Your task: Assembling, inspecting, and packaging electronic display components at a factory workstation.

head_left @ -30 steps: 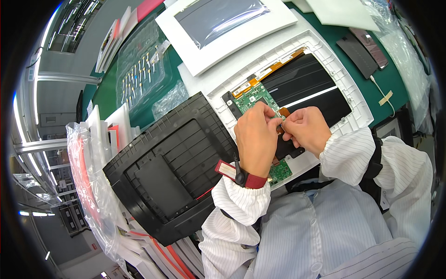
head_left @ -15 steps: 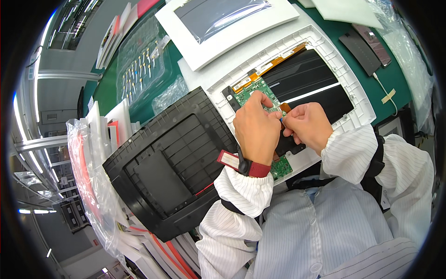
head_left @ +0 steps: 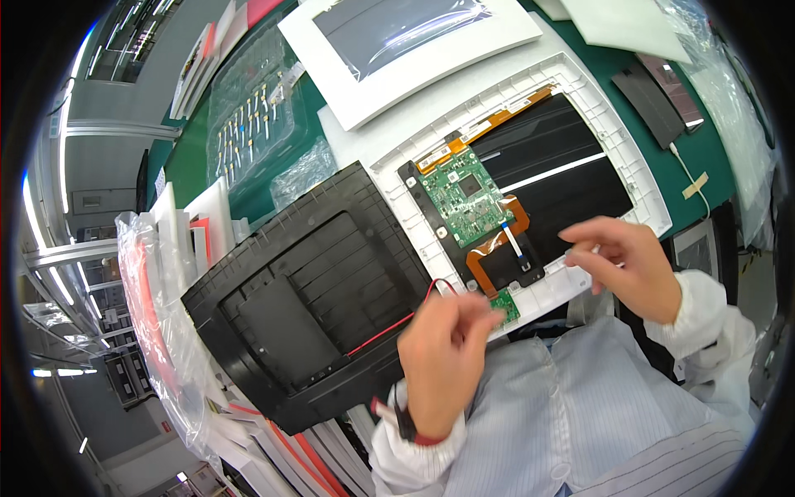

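Note:
My left hand (head_left: pixel 443 356) is over the near edge of the black back cover (head_left: pixel 290 302), its fingers curled and smeared by motion. A red wire (head_left: pixel 381 334) arcs from the cover up behind this hand; whether the fingers hold it is unclear. My right hand (head_left: pixel 631 267) is raised at the right, above the near edge of the white frame (head_left: pixel 652 199), fingers bent and apart. Inside the frame sits a green circuit board (head_left: pixel 465 195). An orange flex cable (head_left: pixel 478 267) runs to a small green board (head_left: pixel 506 308) near my left fingers. A white ribbon cable (head_left: pixel 513 240) extends from the larger board.
A white-framed screen (head_left: pixel 397 33) lies at the back. A clear tray (head_left: pixel 248 116) of small cables is at the far left. A dark phone-like device (head_left: pixel 648 103) with a white cord lies at the right. Foam and plastic-wrapped sheets (head_left: pixel 149 306) stand to the left.
Both hands have come away from the green board, the left down and toward me, the right outward to the right. The board, ribbon cable and red wire arc are now uncovered.

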`<state>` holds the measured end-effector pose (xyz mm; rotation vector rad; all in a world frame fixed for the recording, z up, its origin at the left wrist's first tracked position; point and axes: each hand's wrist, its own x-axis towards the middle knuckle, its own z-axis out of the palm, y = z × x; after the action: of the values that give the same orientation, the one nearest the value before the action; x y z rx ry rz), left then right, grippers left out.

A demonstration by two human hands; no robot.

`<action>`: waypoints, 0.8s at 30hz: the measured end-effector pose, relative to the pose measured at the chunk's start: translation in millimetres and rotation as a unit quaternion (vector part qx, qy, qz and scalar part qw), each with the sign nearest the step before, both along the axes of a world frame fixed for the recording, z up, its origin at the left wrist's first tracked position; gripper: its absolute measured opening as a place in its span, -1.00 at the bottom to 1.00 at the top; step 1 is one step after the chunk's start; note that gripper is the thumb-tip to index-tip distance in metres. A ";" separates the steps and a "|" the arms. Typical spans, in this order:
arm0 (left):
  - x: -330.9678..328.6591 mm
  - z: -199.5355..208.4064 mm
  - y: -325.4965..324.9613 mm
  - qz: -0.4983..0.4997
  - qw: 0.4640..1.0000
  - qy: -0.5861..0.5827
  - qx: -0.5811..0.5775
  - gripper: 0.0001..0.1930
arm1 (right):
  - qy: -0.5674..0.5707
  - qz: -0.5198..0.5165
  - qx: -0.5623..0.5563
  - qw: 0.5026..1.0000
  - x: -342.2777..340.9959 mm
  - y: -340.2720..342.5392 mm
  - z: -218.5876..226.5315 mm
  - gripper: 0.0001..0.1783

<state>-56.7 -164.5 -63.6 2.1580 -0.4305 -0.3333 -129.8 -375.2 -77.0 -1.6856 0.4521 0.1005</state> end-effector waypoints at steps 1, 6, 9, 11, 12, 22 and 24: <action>-9.1 -1.1 9.8 -0.029 0.999 0.018 0.024 -0.86 | -0.045 -0.001 -0.094 0.995 -10.9 -3.5 -3.5 -0.73; -32.4 -21.0 45.1 0.007 0.987 0.150 0.057 -0.89 | -0.153 -0.025 -0.281 0.947 -18.5 -5.9 -35.7 -0.73; -37.4 -32.1 58.6 0.016 0.963 0.242 0.120 -0.92 | -0.200 -0.031 -0.310 0.929 -21.4 -6.1 -55.1 -0.68; -41.6 -47.2 68.4 0.091 0.928 0.348 0.101 -0.91 | -0.212 -0.015 -0.322 0.923 -23.1 -8.5 -60.2 -0.64; -43.1 -50.5 69.9 0.090 0.925 0.355 0.104 -0.91 | -0.222 -0.011 -0.339 0.914 -24.4 -9.6 -63.5 -0.59; -64.6 -78.2 95.5 0.187 0.850 0.492 0.004 -0.86 | -0.246 -0.025 -0.326 0.912 -19.5 -10.8 -69.8 -0.55; -67.1 -80.6 105.4 0.174 0.874 0.454 0.016 -0.70 | -0.244 -0.025 -0.325 0.913 -20.7 -10.7 -70.7 -0.55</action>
<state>-123.8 -59.1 -144.2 1.7996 0.4958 -1.0719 -150.4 -385.9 -147.7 -2.2565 0.1449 -0.5584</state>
